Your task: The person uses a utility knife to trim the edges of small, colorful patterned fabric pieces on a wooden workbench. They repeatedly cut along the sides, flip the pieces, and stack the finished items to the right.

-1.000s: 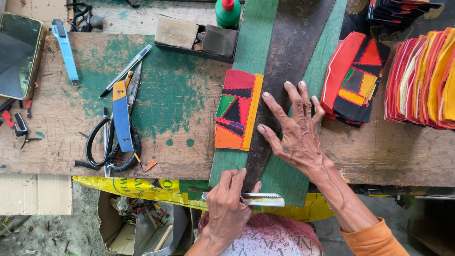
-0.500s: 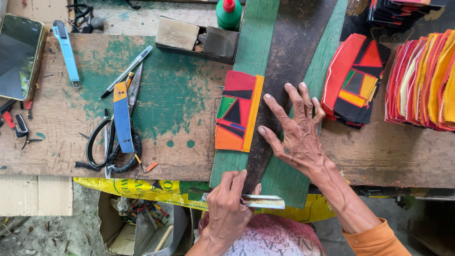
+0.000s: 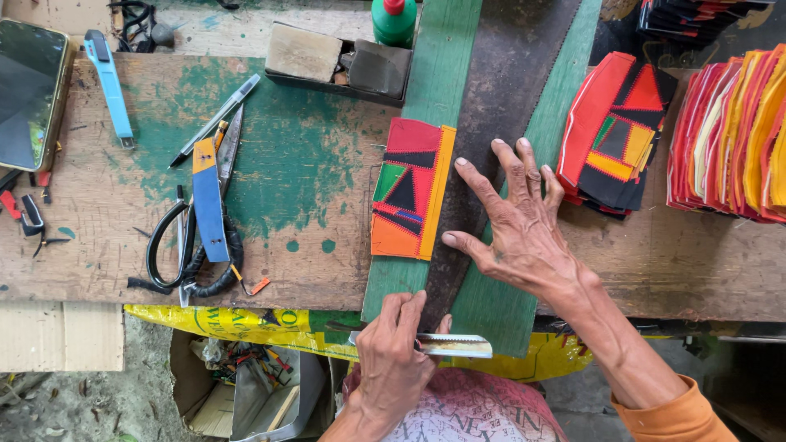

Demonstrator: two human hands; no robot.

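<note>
Right hand (image 3: 524,237) lies flat, fingers spread, beside the patchwork piece (image 3: 409,190) (stitched panels already joined), while left hand (image 3: 393,360) pinches a small blade (image 3: 454,345), uncut so far.

Illumination: bright, even, diffuse daylight. Shadows: soft and short beneath the right hand (image 3: 524,237) and scissors (image 3: 192,245). Glare: sky reflection on the phone screen (image 3: 29,102). Focus: sharp throughout; slight wide-angle distortion at edges.

The right hand (image 3: 524,237) presses flat on a green board (image 3: 426,106) beside a patchwork piece (image 3: 409,190), while the left hand (image 3: 397,356) grips a small blade (image 3: 454,345).
</note>
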